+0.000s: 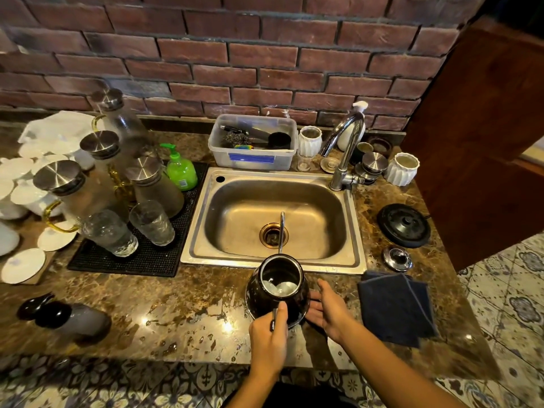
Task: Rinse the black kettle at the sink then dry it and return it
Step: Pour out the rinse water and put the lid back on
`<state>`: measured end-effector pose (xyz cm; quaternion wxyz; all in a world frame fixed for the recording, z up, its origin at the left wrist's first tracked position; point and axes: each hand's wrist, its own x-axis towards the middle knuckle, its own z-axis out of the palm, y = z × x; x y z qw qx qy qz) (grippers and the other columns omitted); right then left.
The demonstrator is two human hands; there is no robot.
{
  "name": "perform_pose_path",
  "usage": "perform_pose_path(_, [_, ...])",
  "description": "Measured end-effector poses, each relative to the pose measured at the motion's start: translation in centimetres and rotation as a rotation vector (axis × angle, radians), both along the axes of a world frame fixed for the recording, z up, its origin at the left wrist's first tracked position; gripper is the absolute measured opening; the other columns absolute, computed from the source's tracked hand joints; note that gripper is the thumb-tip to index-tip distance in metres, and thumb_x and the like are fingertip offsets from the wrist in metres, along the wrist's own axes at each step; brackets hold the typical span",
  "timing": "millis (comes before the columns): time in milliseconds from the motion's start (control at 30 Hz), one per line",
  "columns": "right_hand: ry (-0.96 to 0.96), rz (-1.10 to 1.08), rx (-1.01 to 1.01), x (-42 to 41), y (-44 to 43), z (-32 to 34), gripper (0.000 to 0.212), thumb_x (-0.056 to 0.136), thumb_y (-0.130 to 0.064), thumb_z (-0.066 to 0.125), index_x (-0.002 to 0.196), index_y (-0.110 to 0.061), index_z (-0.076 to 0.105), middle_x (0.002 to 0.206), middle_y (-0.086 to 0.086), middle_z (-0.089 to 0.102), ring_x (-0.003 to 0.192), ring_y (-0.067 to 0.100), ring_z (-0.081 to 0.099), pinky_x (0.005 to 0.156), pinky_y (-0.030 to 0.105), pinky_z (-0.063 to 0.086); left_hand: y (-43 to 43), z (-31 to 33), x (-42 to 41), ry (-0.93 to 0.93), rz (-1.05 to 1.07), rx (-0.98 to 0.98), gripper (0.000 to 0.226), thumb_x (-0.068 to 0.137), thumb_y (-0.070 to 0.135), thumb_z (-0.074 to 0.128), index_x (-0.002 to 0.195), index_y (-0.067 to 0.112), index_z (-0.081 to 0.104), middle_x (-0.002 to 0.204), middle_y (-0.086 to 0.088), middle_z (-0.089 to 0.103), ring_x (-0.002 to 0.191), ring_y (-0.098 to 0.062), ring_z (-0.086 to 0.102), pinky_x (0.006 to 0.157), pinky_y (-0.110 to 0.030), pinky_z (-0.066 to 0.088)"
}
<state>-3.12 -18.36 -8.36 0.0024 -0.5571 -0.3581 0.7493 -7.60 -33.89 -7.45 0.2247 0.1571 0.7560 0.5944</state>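
Note:
The black kettle [278, 293] is just in front of the steel sink [273, 257], lidless, with its thin spout pointing over the basin toward the drain. A little water shows inside it. My left hand [268, 340] grips the kettle's handle at the near side. My right hand [326, 312] is flat against the kettle's lower right side, fingers spread under it. The kettle's black base [403, 225] lies on the counter right of the sink, with the shiny lid [397, 258] just in front of it. A dark blue cloth [396, 307] lies folded beside my right hand.
The curved faucet [346, 148] stands at the sink's back right corner. Glass carafes and tumblers [151, 222] fill a black mat on the left, beside a green soap bottle [181, 169] and white lids. A plastic tub [253, 159] sits behind the sink. A brown wooden panel [482, 136] rises at the right.

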Motion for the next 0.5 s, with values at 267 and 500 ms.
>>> perform_pose_path(267, [0.006,-0.029,0.019,0.1,-0.5,-0.2,0.051,0.105,-0.044,0.038,0.106,-0.003,0.069,0.085,0.013,0.079,0.08,0.022,0.076,0.061,0.029,0.058,-0.5,0.7,-0.7,-0.114,-0.129,-0.058,0.065,0.099,0.061,0.043,0.051,0.019,0.051,0.045,0.0,0.048,0.047,-0.018,0.05,0.058,-0.039,0.046])
perform_pose_path(500, [-0.002,-0.031,0.084,0.6,-1.0,-0.5,0.052,0.104,-0.044,0.039,0.104,-0.006,0.074,0.086,0.011,0.08,0.073,0.019,0.078,0.059,0.027,0.058,-1.2,1.4,-1.6,-0.044,-0.264,-0.201,0.068,0.097,0.063,0.05,0.059,0.007,0.06,0.06,-0.007,0.066,0.056,-0.012,0.063,0.065,-0.036,0.05])
